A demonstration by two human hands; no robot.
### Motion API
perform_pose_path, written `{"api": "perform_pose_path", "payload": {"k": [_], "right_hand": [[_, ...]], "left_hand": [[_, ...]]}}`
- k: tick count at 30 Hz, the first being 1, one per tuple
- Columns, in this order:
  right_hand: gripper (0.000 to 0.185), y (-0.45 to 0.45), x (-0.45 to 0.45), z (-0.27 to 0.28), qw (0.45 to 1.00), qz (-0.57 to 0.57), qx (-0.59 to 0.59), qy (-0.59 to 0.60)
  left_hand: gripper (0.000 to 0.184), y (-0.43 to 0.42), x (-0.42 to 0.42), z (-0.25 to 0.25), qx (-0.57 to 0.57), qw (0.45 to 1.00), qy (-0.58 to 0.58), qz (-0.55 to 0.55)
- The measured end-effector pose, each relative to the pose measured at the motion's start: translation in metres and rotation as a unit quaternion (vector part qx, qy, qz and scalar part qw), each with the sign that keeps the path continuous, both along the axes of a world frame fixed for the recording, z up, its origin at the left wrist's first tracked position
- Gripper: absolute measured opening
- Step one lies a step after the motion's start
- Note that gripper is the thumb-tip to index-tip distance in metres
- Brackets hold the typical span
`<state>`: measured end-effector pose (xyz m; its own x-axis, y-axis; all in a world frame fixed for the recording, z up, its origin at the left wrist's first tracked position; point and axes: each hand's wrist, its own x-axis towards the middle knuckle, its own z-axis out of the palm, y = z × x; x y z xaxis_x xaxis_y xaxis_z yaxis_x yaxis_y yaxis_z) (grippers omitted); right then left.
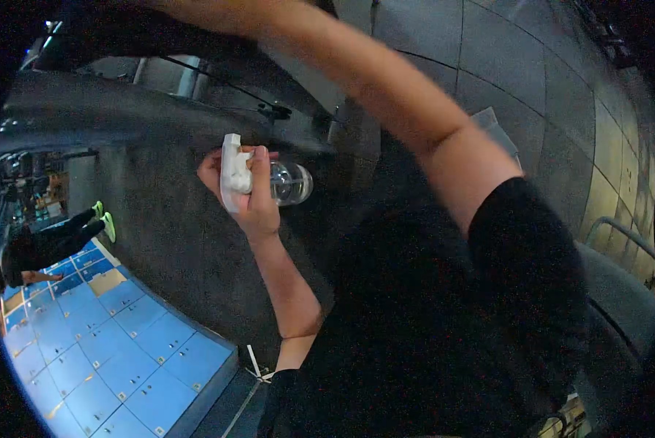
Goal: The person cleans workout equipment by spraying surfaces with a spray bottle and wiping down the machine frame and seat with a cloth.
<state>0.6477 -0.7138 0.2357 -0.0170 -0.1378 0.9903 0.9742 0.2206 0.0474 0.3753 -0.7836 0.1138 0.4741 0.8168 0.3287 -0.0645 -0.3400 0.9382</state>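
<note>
My left hand is closed around the head of a spray bottle. The bottle is clear, with a white trigger nozzle, and liquid seems to show inside it. The view lies on its side, so the bottle stands about upright in the hand. My right arm stretches across the top of the picture towards dark equipment. At the top edge, my right hand is blurred and cut off, its fingers hidden. Whether it holds anything cannot be made out.
A dark, smooth equipment panel runs across the upper left. Blue lockers fill the lower left, and another person in dark clothes stands beside them. Grey floor tiles spread across the upper right. A grey padded surface lies at the right.
</note>
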Motion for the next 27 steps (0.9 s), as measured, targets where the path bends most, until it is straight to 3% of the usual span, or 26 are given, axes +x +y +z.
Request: {"api": "perform_pose_path", "payload": {"k": [2,4,6,8,9,10,12,13,14,16,17,19,20,25,27], "right_hand": [[0.115,-0.01,-0.01,-0.047,0.987,0.128,-0.077,0.058],[0.114,-0.011,-0.047,-0.101,0.979,0.117,-0.072,0.15],[0.12,-0.011,-0.062,-0.191,0.954,0.06,-0.14,0.256],[0.145,-0.012,-0.062,-0.289,0.936,0.042,-0.191,0.291],[0.144,-0.017,-0.071,-0.314,0.866,0.185,-0.194,0.422],[0.144,-0.025,-0.082,-0.336,0.759,0.321,-0.187,0.535],[0.125,-0.044,-0.091,-0.41,0.791,0.114,-0.316,0.512],[0.113,-0.049,-0.089,-0.409,0.596,0.314,-0.148,0.724],[0.102,-0.055,-0.086,-0.407,0.309,0.469,0.039,0.826],[0.088,-0.011,-0.103,-0.631,0.498,0.276,-0.295,0.767],[0.088,-0.009,-0.102,-0.636,0.497,0.28,-0.293,0.768],[0.1,-0.006,-0.105,-0.642,0.428,0.417,-0.176,0.782],[0.1,-0.002,-0.103,-0.636,0.43,0.42,-0.178,0.779],[0.106,-0.026,-0.101,-0.513,0.66,0.216,-0.328,0.64],[0.103,-0.031,-0.098,-0.459,0.683,0.197,-0.333,0.619]], "left_hand": [[0.044,0.002,-0.002,-0.006,0.021,1.0,0.006,0.014],[0.047,0.003,-0.002,-0.006,0.047,0.998,0.017,0.025],[0.047,-0.003,0.002,0.003,0.015,1.0,-0.011,0.023],[0.046,-0.005,0.002,0.004,0.034,0.999,0.003,0.035],[0.046,-0.004,0.001,0.004,0.037,0.999,0.0,0.028],[0.045,-0.003,0.0,0.003,0.04,0.999,-0.001,0.021],[0.045,-0.002,-0.001,0.0,0.047,0.998,-0.013,0.026],[0.045,0.001,-0.002,0.0,0.053,0.998,-0.002,0.029],[0.045,0.002,-0.003,0.0,0.059,0.998,0.01,0.033],[0.045,0.001,0.001,0.001,0.057,0.997,0.011,0.047],[0.045,0.003,0.002,0.003,0.065,0.996,0.031,0.055],[0.045,0.002,0.003,0.004,0.066,0.994,0.058,0.072],[0.045,0.003,0.003,0.004,0.069,0.993,0.055,0.075],[0.045,0.001,0.003,0.0,0.041,0.995,0.044,0.082],[0.044,0.0,0.001,0.0,0.048,0.995,0.046,0.075]]}}
